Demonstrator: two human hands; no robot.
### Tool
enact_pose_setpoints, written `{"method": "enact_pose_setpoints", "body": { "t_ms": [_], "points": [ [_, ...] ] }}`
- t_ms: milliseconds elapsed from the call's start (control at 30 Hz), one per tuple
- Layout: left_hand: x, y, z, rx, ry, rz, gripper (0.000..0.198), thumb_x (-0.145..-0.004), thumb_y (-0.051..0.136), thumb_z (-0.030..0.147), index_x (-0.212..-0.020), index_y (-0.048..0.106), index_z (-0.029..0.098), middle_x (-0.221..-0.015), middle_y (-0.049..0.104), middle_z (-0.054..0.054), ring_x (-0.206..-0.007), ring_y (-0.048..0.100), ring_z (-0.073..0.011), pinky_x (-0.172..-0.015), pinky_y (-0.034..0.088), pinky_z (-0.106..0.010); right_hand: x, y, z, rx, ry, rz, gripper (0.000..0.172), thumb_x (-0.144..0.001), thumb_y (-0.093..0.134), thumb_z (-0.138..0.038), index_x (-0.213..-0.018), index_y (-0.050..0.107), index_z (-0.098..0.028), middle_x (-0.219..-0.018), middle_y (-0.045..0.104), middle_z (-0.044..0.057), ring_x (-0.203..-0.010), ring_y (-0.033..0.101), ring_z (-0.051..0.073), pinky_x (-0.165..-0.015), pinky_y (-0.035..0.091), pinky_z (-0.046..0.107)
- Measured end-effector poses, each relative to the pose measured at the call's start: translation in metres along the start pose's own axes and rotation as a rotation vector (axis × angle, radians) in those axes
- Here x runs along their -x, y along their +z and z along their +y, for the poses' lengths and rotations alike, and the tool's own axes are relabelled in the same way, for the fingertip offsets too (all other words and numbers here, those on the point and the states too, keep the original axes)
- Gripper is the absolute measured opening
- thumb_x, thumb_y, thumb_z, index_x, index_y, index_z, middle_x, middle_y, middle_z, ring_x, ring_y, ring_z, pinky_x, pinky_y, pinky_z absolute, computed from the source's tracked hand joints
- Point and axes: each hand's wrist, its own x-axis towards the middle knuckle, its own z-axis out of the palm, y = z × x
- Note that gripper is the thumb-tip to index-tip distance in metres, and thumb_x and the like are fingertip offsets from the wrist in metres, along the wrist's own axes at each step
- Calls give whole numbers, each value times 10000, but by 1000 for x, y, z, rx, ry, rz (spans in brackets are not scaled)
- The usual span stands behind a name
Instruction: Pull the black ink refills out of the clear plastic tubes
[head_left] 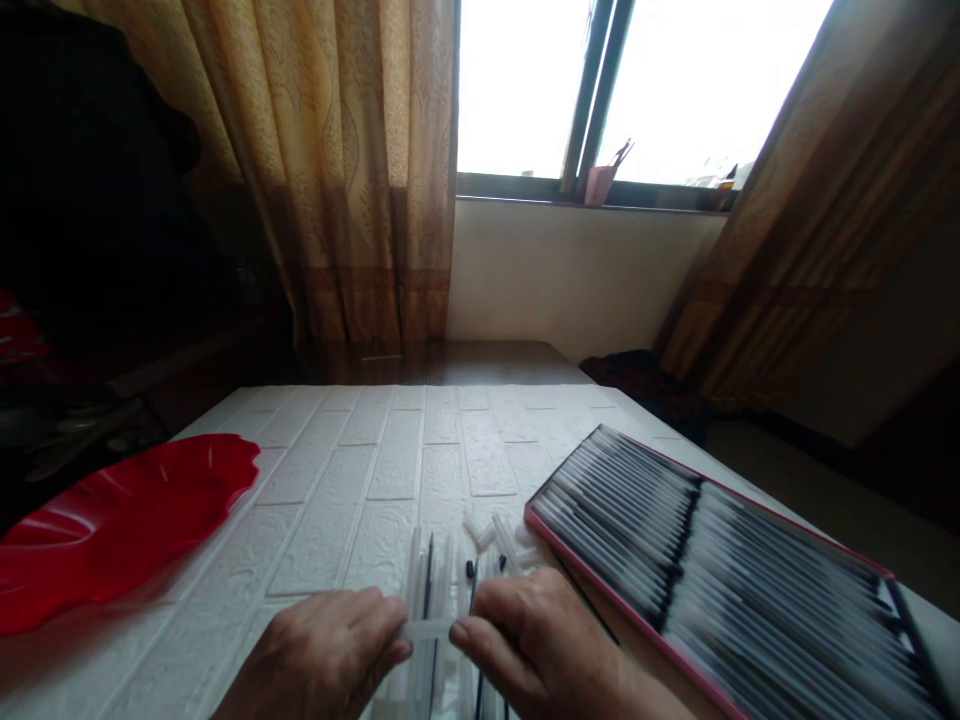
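My left hand (322, 650) and my right hand (525, 635) meet at the near edge of the white table (390, 470). Both pinch the ends of one short clear plastic tube (429, 630), held level between their fingertips. Beneath the hands lies a row of several clear pen barrels and thin black refills (439, 570), pointing away from me. A few small clear caps (487, 532) lie loose just beyond them.
A red wavy-edged plastic dish (112, 520) sits on the table at the left. To the right lies a pink-rimmed flat box (720, 580) packed with rows of pens. Curtains and a bright window stand behind the table.
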Motion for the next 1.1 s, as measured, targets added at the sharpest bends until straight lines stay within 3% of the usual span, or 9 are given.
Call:
{"method": "enact_pose_setpoints", "body": {
  "t_ms": [67,133,267,367,500,633,833,933,1100],
  "points": [
    [1,0,3,-16,9,-21,288,-1092,380,329,-833,489,267,-632,614,73,-481,607,-140,-484,362,-267,1,-9,-1,-14,-33,-30,420,-888,650,-241,-561,392,-186,-492,347,-89,-448,335,63,-475,208,226],
    [0,-4,1,72,-54,-119,307,-1085,384,344,-810,497,266,-625,622,75,-477,609,-125,-493,378,-248,4,-19,3,23,-107,-17,374,-921,628,-268,-598,458,-192,-525,459,-75,-469,398,77,-507,263,234],
    [-7,-14,-15,275,-451,-345,438,-1030,315,483,-720,534,263,-657,669,32,-593,680,-158,-555,448,-232,9,-36,19,76,-183,170,393,-1037,455,-351,-697,567,-190,-619,598,-9,-563,561,137,-596,368,275],
    [-10,-15,-26,266,-576,-355,414,-1000,262,473,-833,584,274,-726,714,19,-682,714,-182,-624,485,-253,9,-43,24,41,-143,181,380,-1042,436,-316,-742,626,-182,-660,624,4,-610,600,146,-623,392,277],
    [-7,-11,-31,217,-636,-357,406,-999,255,459,-859,587,270,-714,683,22,-704,704,-190,-680,484,-281,8,-44,25,94,-53,74,287,-994,525,-254,-777,703,-198,-786,674,18,-706,632,154,-663,413,274],
    [-5,-12,-34,173,-642,-374,389,-955,337,480,-848,640,261,-889,706,-22,-850,697,-222,-771,474,-320,5,-45,25,205,105,6,208,-943,611,-234,-785,746,-216,-826,702,29,-799,688,184,-724,446,283],
    [-3,-14,-31,120,-723,-439,294,-934,393,428,-831,610,257,-777,725,-4,-764,717,-226,-669,429,-308,3,-36,21,403,250,-173,130,-901,634,-170,-820,731,-194,-845,782,55,-817,753,250,-686,461,300],
    [-3,-12,-26,120,-758,-444,291,-927,398,443,-989,616,260,-782,741,3,-741,719,-222,-656,424,-304,3,-28,17,468,271,-183,133,-899,617,-138,-841,725,-192,-845,796,65,-819,769,275,-635,442,307],
    [-5,-10,-16,156,-810,-478,555,-905,358,490,-1339,544,197,-804,736,-16,-806,731,-260,-727,457,-345,4,-16,10,528,272,-155,163,-895,615,-92,-822,720,-193,-818,799,59,-744,773,263,-542,377,312]
  ]
}}
